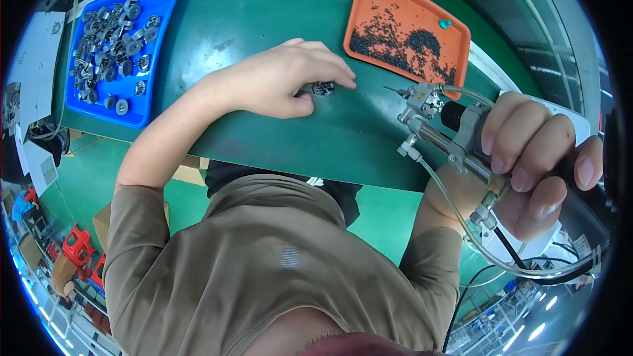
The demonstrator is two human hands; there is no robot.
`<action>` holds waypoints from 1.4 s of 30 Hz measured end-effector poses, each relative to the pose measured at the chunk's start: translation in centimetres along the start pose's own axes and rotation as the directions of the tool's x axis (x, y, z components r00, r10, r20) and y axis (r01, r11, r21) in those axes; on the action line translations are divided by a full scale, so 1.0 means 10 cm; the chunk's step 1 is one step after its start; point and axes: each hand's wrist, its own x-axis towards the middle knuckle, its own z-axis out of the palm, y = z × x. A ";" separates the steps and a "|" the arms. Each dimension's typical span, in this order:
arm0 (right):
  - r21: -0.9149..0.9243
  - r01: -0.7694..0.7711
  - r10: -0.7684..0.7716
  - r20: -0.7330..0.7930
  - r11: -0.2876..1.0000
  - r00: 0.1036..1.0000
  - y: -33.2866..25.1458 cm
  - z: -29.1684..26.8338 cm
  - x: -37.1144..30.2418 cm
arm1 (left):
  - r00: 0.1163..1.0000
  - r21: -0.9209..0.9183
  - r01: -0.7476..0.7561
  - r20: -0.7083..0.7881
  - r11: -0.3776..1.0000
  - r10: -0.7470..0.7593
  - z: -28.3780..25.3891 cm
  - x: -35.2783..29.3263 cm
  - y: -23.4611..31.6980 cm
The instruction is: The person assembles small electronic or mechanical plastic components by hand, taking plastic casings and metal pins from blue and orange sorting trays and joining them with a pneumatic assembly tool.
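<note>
On the green tabletop (264, 142), my left hand (287, 79) arches over a small metal-and-black part (323, 88). Thumb and index finger are spread to either side of this part, with a gap showing by the index fingertip; the other fingers are partly hidden. My right hand (531, 158) is closed round a hose-fed metal hand tool (455, 138), held above the table's right side. Its thin needle-like tip (392, 88) points left toward the part, some way short of it. Clear tubing (443, 188) runs from the tool's body.
A blue tray (153, 59) at the left holds many grey wheel-like parts with metal brackets. An orange tray (412, 6) at the far right carries tiny black pieces and two blue-green bits. A white device (575, 118) stands behind my right hand; cables hang at the lower right.
</note>
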 end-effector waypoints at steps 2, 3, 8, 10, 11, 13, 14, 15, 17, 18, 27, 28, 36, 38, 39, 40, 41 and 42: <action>-0.021 -0.019 0.019 0.020 1.000 1.000 -0.04 -0.02 0.00 | 0.975 -0.082 0.056 -0.209 0.995 -0.072 0.05 -0.03 0.03; -0.010 -0.021 0.021 0.003 1.000 1.000 -0.05 -0.03 -0.01 | 0.976 -0.084 0.056 -0.205 0.995 -0.072 0.06 -0.05 0.04; 0.038 -0.032 0.034 -0.063 0.999 0.997 -0.07 -0.02 -0.07 | 0.957 0.083 0.150 -0.264 0.985 -0.123 0.17 -0.11 -0.04; -0.039 -0.106 0.105 -0.039 0.994 0.994 -0.08 -0.02 -0.05 | 0.953 0.064 0.140 -0.279 0.988 -0.117 0.17 -0.09 -0.06; -0.036 -0.112 0.111 -0.042 0.993 0.993 -0.07 -0.04 -0.07 | 0.949 0.049 0.129 -0.297 0.990 -0.109 0.18 -0.09 -0.07; 0.020 -0.047 0.047 0.011 0.999 0.999 -0.01 -0.12 -0.09 | 0.948 0.041 0.127 -0.298 0.991 -0.109 0.19 -0.09 -0.11; 0.049 -0.015 0.014 0.036 0.999 0.999 0.02 -0.14 -0.09 | 0.947 0.038 0.123 -0.302 0.992 -0.106 0.20 -0.09 -0.12; 0.054 -0.022 0.021 0.032 0.998 0.999 0.06 -0.10 -0.09 | 0.948 0.032 0.128 -0.297 0.991 -0.113 0.20 -0.10 -0.13; -0.005 0.115 -0.115 0.003 0.993 0.993 0.12 0.00 -0.06 | 0.946 0.021 0.038 -0.324 0.999 -0.030 0.16 -0.09 -0.12; -0.003 0.107 -0.107 0.001 0.994 0.994 0.12 0.00 -0.05 | 0.946 0.013 0.041 -0.323 0.999 -0.035 0.15 -0.09 -0.13; -0.024 0.030 -0.029 0.035 0.999 0.999 0.09 0.01 -0.05 | 0.953 0.032 -0.003 -0.302 0.999 0.013 0.16 -0.10 -0.19; -0.029 0.024 -0.023 0.038 0.999 0.999 0.08 0.01 -0.05 | 0.956 0.045 0.000 -0.292 0.999 0.014 0.16 -0.10 -0.19; -0.005 0.005 -0.005 0.065 1.000 0.998 0.08 0.00 -0.03 | 0.962 0.073 0.049 -0.271 0.996 -0.027 0.17 -0.11 -0.16; 0.021 0.007 -0.009 0.072 1.000 0.997 0.10 -0.01 -0.03 | 0.931 -0.044 0.066 -0.358 0.997 -0.077 0.14 -0.12 -0.10; 0.033 0.007 -0.010 0.077 0.999 0.997 0.10 -0.01 -0.03 | 0.930 -0.045 0.064 -0.360 0.997 -0.076 0.10 -0.13 -0.10; 0.045 0.007 -0.010 0.082 0.999 0.997 0.11 0.00 -0.03 | 0.947 0.040 0.030 -0.322 0.999 -0.016 0.06 -0.15 -0.10; 0.057 0.005 -0.010 0.087 0.998 0.996 0.12 0.00 -0.03 | 0.960 0.123 -0.007 -0.279 0.992 0.041 0.04 -0.17 -0.11; 0.071 0.003 -0.010 0.094 0.997 0.995 0.13 0.00 -0.02 | 0.958 0.120 -0.006 -0.284 0.993 0.040 0.05 -0.17 -0.10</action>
